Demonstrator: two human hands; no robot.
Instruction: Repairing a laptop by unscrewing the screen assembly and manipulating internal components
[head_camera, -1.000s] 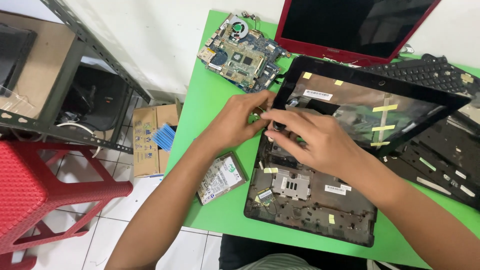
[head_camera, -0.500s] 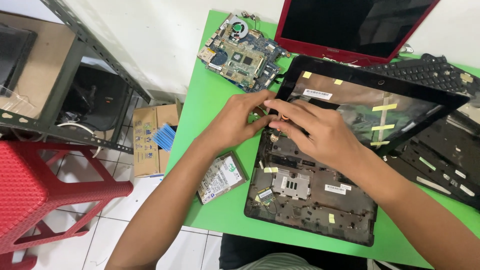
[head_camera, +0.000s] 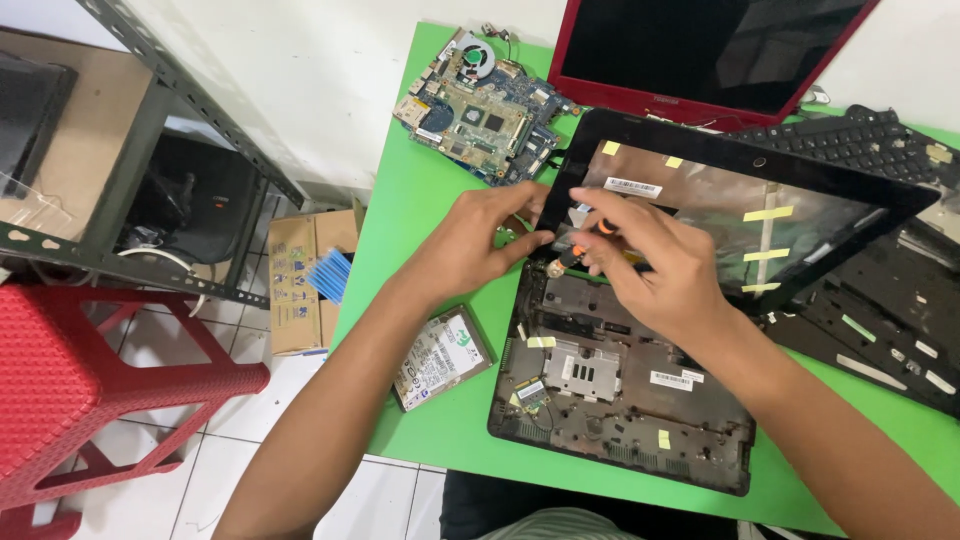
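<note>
Head view: both hands meet at the rear edge of the opened laptop base (head_camera: 620, 390) on the green worktop (head_camera: 420, 210) — right hand (head_camera: 655, 265) pinching what looks like an orange-tipped tool (head_camera: 603, 227), left hand (head_camera: 480, 240) fingers curled beside it, seemingly empty.

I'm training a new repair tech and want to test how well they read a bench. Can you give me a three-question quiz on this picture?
1. True or false: the hard drive lies on the green table, left of the laptop base.
2. Which part lies at the table's far edge, left of the red lid?
A. keyboard
B. motherboard
C. battery
3. Fill in: the right hand pinches a small tool with an ______ handle, next to the left hand.

Key
1. True.
2. B, the motherboard; the keyboard lies on the right.
3. Orange: the tool shows orange between the fingers.
</note>
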